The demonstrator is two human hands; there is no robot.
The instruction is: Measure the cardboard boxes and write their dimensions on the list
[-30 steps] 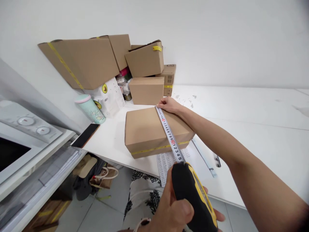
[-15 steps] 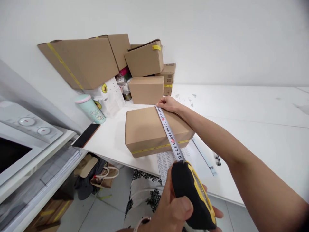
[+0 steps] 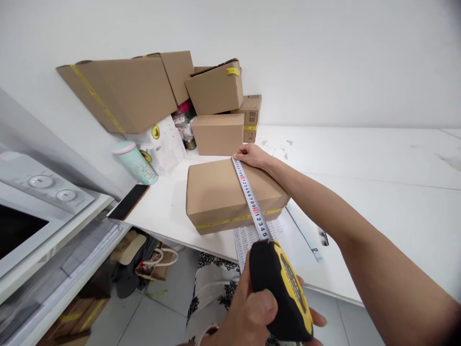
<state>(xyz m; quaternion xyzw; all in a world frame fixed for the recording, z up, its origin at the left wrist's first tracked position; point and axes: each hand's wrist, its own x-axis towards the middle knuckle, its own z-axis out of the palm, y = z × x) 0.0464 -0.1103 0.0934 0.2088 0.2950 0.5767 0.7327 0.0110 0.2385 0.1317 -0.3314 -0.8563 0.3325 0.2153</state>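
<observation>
A closed cardboard box (image 3: 216,187) with yellow tape along its near side lies on the white table. Across its top runs the pulled-out metal blade of a tape measure (image 3: 281,288), whose black and yellow case is gripped in my left hand (image 3: 248,317) in front of the table. My right hand (image 3: 250,154) reaches over the box and pinches the blade's end at the far top edge. Red marks show on the blade, and the figures run past the second one to about 5 near the case.
More cardboard boxes (image 3: 218,135) are stacked at the back left. A mint tumbler (image 3: 135,163) and a dark phone (image 3: 127,202) stand and lie at the left. Printed sheets (image 3: 293,235), a ruler (image 3: 304,235) and a small black object (image 3: 324,237) lie right of the box. A microwave (image 3: 39,206) is at far left.
My left hand has shifted slightly left with the tape measure case, and the blade has swung a little left with it. My right hand and the box stay put.
</observation>
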